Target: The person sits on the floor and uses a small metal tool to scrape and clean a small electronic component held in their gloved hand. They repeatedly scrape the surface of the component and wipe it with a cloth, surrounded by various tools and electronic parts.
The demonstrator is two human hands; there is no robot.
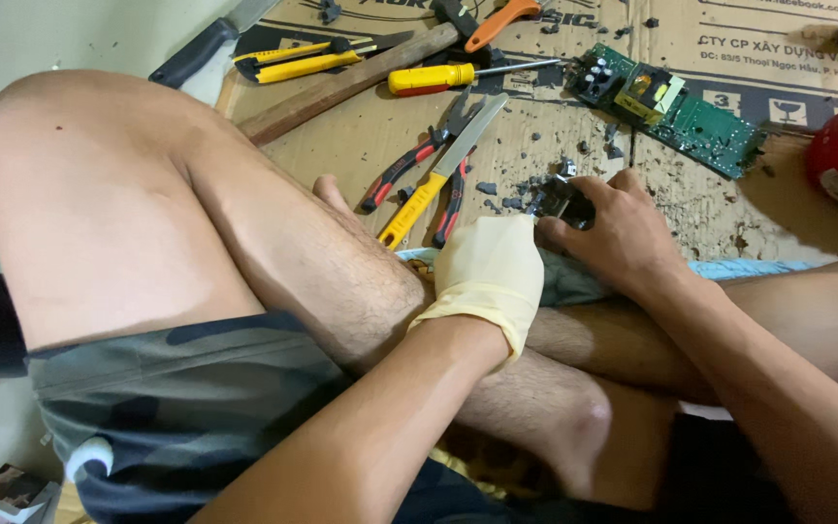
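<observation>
Small dark metal component, blurred, pinched between both hands.

**Two hands on a small dark part over littered cardboard**

The left hand, in a pale rubber glove, meets the bare right hand, which grips a small dark component, possibly a transformer. Both work above flattened cardboard strewn with dark chips. Just beyond lie red-handled pliers, a yellow-handled file, a yellow screwdriver and a green circuit board.
</observation>
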